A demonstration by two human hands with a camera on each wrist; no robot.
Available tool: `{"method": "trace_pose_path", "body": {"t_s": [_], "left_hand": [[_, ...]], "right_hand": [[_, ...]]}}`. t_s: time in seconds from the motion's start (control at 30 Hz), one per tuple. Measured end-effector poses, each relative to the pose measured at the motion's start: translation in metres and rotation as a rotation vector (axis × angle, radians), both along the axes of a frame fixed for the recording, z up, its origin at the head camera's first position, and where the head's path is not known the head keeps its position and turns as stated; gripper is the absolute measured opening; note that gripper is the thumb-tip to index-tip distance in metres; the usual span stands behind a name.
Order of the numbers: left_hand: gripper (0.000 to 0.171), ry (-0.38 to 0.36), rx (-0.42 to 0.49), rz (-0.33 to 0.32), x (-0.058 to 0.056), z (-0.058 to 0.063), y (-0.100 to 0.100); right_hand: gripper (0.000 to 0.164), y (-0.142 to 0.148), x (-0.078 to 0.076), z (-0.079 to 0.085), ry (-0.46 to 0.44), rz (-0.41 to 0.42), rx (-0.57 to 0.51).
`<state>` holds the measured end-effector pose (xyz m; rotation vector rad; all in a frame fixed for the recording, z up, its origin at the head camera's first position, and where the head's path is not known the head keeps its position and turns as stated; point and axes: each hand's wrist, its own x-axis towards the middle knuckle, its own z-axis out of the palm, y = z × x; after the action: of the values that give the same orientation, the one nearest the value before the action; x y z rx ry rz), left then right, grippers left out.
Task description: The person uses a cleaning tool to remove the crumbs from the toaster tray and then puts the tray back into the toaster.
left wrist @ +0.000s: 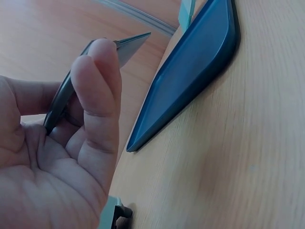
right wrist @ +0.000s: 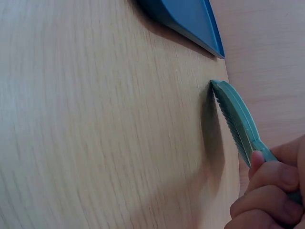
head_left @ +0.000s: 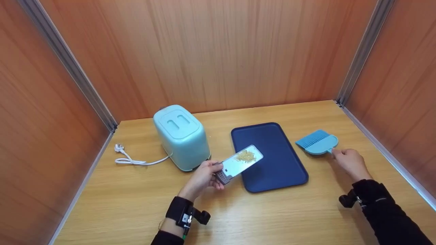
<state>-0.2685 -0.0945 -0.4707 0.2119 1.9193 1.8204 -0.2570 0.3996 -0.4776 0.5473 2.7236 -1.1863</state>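
The person's left hand (head_left: 203, 175) pinches a flat, silvery rectangular plate (head_left: 235, 165) bearing yellowish crumbs (head_left: 246, 156), raised at the left side of a dark blue rectangular tray (head_left: 277, 173). To the tray's right, the right hand (head_left: 350, 164) grips a light-blue toothed brush (head_left: 321, 145) by its handle.

The head view looks forward and down over the worktop (head_left: 119, 204); the wrist views look low across it, close up, the left hand (left wrist: 62, 167) at frame left, the right hand (right wrist: 271, 191) lower right. All share the navy tray (head_left: 272, 177).
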Motion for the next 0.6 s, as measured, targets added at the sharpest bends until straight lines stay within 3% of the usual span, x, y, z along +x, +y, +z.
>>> {"method": "trace_pose_path", "body": {"t_s": [0.37, 0.6], "left_hand": [[0.034, -0.008, -0.02, -0.009, -0.009, 0.004, 0.003], [0.035, 0.006, -0.023, -0.043, -0.01, 0.005, 0.006]], "right_hand": [[0.071, -0.022, 0.009, 0.024, 0.114, 0.038, -0.048], [0.067, -0.044, 0.024, 0.04, 0.176, 0.101, -0.084]]}}
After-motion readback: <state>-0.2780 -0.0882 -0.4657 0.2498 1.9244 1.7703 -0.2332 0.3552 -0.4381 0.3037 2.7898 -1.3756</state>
